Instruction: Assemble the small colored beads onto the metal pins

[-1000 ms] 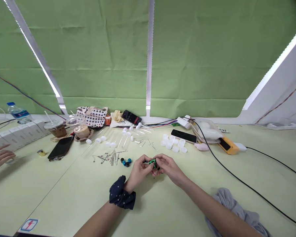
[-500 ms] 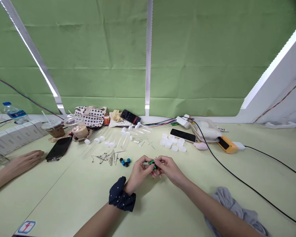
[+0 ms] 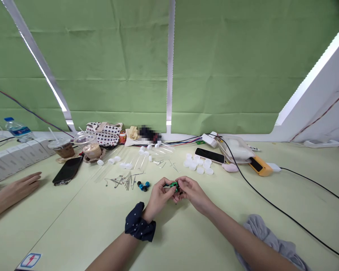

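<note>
My left hand and my right hand meet above the pale green table, both pinching a small green bead piece between their fingertips. A dark dotted scrunchie sits on my left wrist. Just left of my hands lie blue and black beads and a scatter of metal pins. Clear tubes with white caps lie farther back.
Another person's hand rests flat at the left edge. Iced drinks, a black phone, white boxes, loose white caps, another phone, an orange device, a black cable and a grey cloth surround my hands.
My hands stay together on the green bead piece with small finger shifts. The other person's hand at the left reached forward onto the table, then drew back a little.
</note>
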